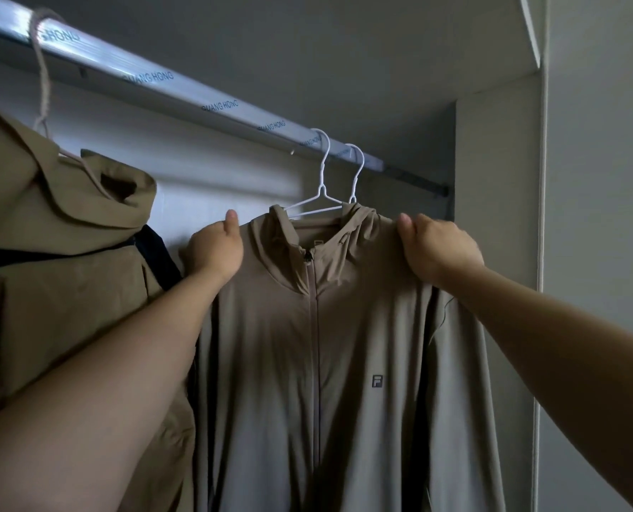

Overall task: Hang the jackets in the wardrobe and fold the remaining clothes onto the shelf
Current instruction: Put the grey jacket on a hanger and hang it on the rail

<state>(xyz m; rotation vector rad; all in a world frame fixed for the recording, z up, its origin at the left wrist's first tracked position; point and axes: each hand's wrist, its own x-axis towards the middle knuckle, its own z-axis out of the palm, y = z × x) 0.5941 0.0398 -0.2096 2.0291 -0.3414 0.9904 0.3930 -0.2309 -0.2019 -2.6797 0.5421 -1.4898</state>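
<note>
At the left end of the wardrobe rail, a tan hooded jacket hangs from a pale hanger. Just right of it, the left hand curls around one shoulder edge of a taupe zip jacket, thumb raised. That jacket hangs toward the rail's right end, beneath two white hangers hooked over the rail. The right hand grips the fabric of its other shoulder, fingers curled, near the wardrobe's side panel.

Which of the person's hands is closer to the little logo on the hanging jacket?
Right. The right hand holds the shoulder of the jacket above the logo; the left hand holds the opposite shoulder, across the zip.
</note>
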